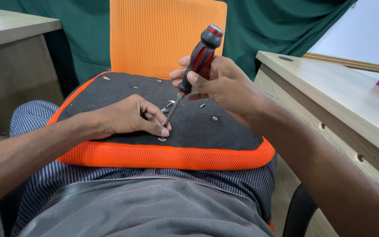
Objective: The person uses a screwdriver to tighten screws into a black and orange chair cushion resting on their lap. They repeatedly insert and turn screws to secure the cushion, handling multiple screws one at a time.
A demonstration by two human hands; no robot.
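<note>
Head view: a seat pad (110, 153) lies upside down across the person's lap, its black underside up and an orange mesh rim running round the edge. Behind it stands the orange ribbed chair back (154, 35), upright, with a green curtain (277, 26) beyond.

The right hand (218, 81) is closed round the red-and-black handle of a screwdriver (191, 74) — fingers wrapped, thumb laid across the grip. The tool tilts, handle up and away to the right, shaft running down and left to its tip near the front edge of the pad.

The left hand (130, 116) rests knuckles-up on the black surface, fingers curled loosely, forefinger and thumb pinched together right at the shaft's tip. Just below those fingertips sits a screw (162, 139) with a washer, in the pad close to the orange rim; whether the fingers touch it cannot be told.

Loose screws (166, 106) lie in a small cluster on the pad just behind the left hand, and another (215, 118) sits apart to the right, under the right wrist.

Wooden desks flank the scene — one (14, 26) at the left, one (330, 92) at the right with holes along its edge.
</note>
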